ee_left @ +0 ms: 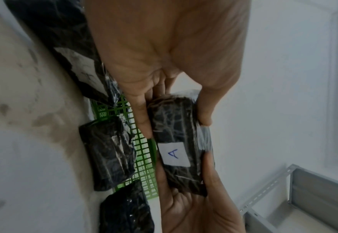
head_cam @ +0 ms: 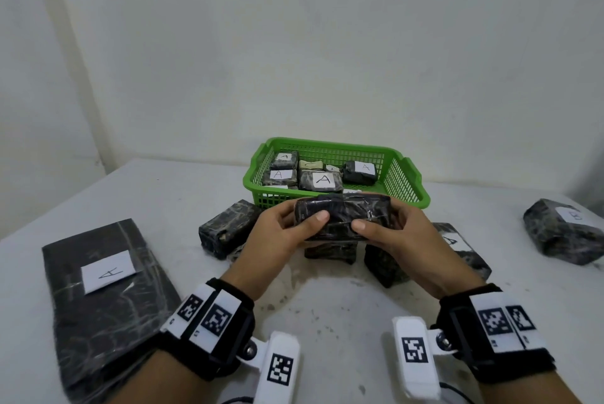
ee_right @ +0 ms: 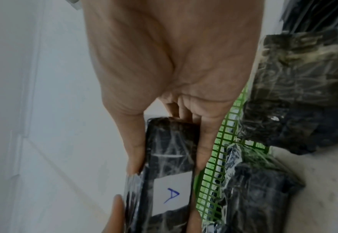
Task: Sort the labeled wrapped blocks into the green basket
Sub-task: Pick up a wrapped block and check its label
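Both hands hold one dark wrapped block (head_cam: 341, 217) in the air just in front of the green basket (head_cam: 405, 189). My left hand (head_cam: 287, 227) grips its left end, thumb on the near face. My right hand (head_cam: 389, 228) grips the right end the same way. The block's far face carries a white label with a blue A (ee_left: 174, 154), also seen in the right wrist view as the label (ee_right: 172, 195). Several labelled blocks (head_cam: 322, 179) marked A lie inside the basket.
Loose dark blocks lie on the white table: one (head_cam: 228, 228) left of my hands, one (head_cam: 330, 251) beneath them, one marked A (head_cam: 457, 246) to the right. A flat dark packet marked A (head_cam: 104, 289) lies near left. Another labelled block (head_cam: 565, 230) sits far right.
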Demonstrator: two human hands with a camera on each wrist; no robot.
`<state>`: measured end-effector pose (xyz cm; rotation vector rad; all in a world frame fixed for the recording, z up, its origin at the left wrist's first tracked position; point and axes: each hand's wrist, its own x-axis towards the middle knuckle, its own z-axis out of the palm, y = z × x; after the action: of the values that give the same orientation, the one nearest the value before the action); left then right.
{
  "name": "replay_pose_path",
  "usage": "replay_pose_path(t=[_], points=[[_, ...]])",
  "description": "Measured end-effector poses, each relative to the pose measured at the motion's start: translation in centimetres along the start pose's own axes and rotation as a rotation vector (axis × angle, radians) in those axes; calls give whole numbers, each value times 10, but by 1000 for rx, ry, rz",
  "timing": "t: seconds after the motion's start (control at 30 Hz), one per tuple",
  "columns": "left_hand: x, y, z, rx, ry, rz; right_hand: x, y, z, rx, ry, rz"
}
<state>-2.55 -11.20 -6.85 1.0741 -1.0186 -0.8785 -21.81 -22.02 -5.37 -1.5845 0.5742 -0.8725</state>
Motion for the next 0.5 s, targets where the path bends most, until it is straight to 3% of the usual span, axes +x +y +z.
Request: replay_pose_path(t=[0.2, 0.37, 0.5], points=[[-2, 5, -4, 62, 0, 66, 1, 1, -2, 4, -4, -31], [-2, 7, -5, 112, -61, 146, 4, 0, -1, 138, -30, 78], [-2, 2, 0, 17, -76, 69, 5, 3, -2, 155, 47, 51]])
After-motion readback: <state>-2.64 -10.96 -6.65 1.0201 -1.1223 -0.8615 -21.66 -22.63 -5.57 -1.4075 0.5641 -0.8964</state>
